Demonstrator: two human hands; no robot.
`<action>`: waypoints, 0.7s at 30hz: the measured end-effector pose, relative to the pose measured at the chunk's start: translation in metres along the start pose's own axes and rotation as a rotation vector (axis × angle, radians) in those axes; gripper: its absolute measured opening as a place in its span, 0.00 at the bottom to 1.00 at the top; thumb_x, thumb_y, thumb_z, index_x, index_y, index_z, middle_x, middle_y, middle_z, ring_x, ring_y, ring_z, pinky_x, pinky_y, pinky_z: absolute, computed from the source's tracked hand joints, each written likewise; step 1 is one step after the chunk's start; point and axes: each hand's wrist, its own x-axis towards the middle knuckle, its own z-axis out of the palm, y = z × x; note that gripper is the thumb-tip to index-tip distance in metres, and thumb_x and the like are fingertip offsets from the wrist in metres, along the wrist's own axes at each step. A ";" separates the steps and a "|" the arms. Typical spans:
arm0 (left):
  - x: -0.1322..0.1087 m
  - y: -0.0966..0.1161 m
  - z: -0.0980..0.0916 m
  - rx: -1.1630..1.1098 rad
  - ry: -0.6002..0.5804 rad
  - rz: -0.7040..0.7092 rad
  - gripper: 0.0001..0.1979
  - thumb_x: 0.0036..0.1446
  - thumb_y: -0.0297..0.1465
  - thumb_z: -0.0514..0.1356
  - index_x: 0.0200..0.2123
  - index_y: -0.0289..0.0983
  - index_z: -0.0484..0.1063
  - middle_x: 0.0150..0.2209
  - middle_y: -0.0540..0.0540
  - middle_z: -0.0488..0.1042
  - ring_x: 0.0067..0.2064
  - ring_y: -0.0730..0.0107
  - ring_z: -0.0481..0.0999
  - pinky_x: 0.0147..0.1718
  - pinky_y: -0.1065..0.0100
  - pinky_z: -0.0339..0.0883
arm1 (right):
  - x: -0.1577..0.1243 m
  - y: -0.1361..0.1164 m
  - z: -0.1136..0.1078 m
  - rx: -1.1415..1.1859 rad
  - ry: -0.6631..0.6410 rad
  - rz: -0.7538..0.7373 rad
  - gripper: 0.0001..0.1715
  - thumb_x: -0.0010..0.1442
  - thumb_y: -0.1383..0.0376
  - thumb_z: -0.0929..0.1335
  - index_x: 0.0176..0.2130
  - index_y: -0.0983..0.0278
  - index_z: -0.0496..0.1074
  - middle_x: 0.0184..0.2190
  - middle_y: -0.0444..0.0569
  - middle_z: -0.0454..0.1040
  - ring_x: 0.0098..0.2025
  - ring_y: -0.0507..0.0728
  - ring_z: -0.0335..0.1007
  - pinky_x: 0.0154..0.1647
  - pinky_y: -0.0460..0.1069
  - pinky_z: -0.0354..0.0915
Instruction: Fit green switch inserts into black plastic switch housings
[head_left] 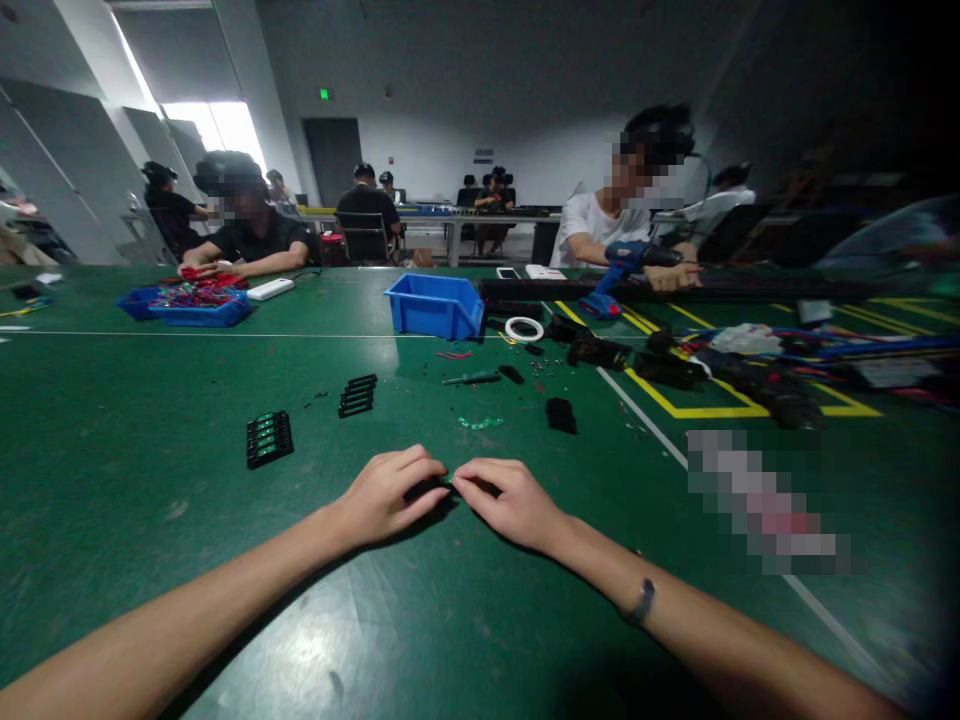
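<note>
My left hand and my right hand meet low over the green table, thumbs and fingers pinched together. Between their fingertips shows a small green circuit board, mostly hidden by the fingers. Beyond the hands lie several loose green boards in a short row. A black tray-like set of parts with green boards sits to the left, near a stack of narrow black frames. To the right are black plastic pieces. A screwdriver rests farther back.
An angled blue bin stands at the back, with a roll of white tape beside it. A blue cordless drill is before a person in white. Cables and black parts crowd the right; another person handles red wires back left.
</note>
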 end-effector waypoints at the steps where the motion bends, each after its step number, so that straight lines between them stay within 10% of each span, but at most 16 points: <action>1: 0.000 -0.001 0.002 0.020 0.005 0.024 0.11 0.69 0.34 0.58 0.50 0.36 0.71 0.38 0.44 0.73 0.37 0.69 0.73 0.35 0.68 0.64 | 0.000 0.001 0.001 0.005 0.009 -0.013 0.10 0.69 0.66 0.66 0.38 0.63 0.78 0.32 0.47 0.79 0.32 0.54 0.73 0.35 0.47 0.65; 21: 0.000 -0.003 0.008 0.285 0.125 0.276 0.07 0.67 0.30 0.58 0.47 0.35 0.71 0.32 0.47 0.75 0.30 0.69 0.71 0.29 0.66 0.60 | 0.002 -0.001 -0.001 0.170 -0.096 0.080 0.12 0.64 0.58 0.72 0.38 0.65 0.78 0.28 0.46 0.74 0.27 0.51 0.67 0.28 0.46 0.62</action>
